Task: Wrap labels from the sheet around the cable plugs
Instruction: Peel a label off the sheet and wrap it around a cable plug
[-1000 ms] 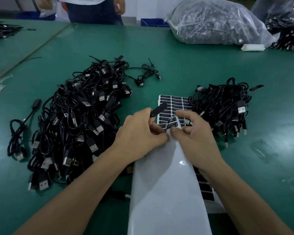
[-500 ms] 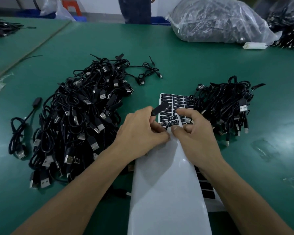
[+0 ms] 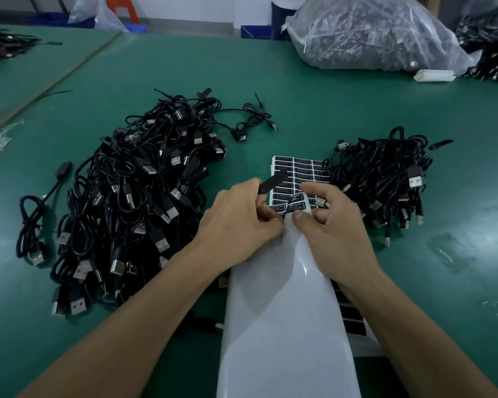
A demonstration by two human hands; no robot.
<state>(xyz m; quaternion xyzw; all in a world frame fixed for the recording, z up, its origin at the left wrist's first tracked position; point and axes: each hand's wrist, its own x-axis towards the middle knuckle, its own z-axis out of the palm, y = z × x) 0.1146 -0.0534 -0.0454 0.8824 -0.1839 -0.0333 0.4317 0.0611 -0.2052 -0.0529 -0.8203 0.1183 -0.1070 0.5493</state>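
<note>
The left hand has its fingers clenched around a black plug, which juts out beyond them. Just right of them, the right hand pinches the bent label sheet, with a half-peeled label between both thumbs.

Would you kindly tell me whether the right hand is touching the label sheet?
Touching. The head view shows the right hand pinching the label sheet at its fold, thumb on the white backing; the left hand holds a plug.
</note>
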